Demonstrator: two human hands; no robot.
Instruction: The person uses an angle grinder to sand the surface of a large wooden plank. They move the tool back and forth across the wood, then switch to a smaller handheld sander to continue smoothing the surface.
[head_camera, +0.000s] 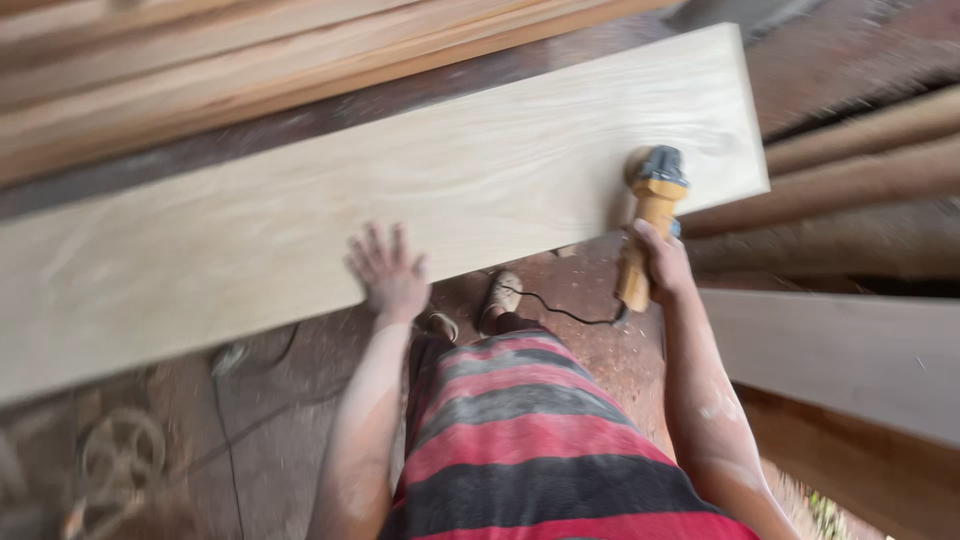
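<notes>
A long pale wooden board (300, 210) runs across the view from lower left to upper right. My left hand (388, 272) lies flat with spread fingers on the board's near edge. My right hand (660, 262) grips the yellow handle of a power sander (652, 195). The sander's grey head rests on the board near its right end. A thin black cord (560, 312) trails from the handle toward the floor.
More planks (200, 60) are stacked beyond the board at the top. Dark timbers (860, 160) lie at the right, and a pale plank (840, 350) sits below them. The floor is reddish with sawdust; a coiled rope (120, 460) lies lower left.
</notes>
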